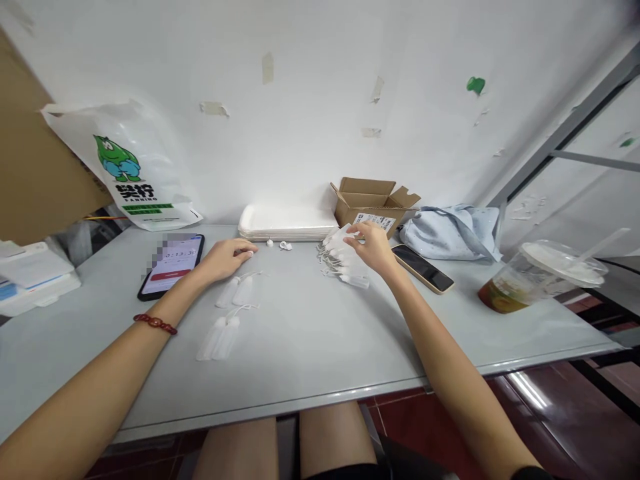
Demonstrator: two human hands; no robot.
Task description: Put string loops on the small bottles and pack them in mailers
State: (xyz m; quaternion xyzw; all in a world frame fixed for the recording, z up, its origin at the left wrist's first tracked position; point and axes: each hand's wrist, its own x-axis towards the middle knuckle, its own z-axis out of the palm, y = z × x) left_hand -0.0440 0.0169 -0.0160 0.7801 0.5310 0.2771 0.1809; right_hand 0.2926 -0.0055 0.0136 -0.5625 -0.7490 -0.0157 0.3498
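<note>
Lying nearest on the grey table (310,360) is a pair of frosted white tags (219,338), their looped strings at the far end; a second pair (234,291) lies just beyond. To the right stands a lidded plastic cup (535,277) with a straw. The two hands are well apart. The left hand (230,257) rests loosely on the table between the second pair and a phone showing a timer (173,267). The right hand (370,243) reaches over a heap of similar tags (337,250), fingers bent; whether it grips one, I cannot tell. Beside it lies a dark-screened phone (424,268). Farther back are stacked white trays (290,223) and an open cardboard box (370,193).
</note>
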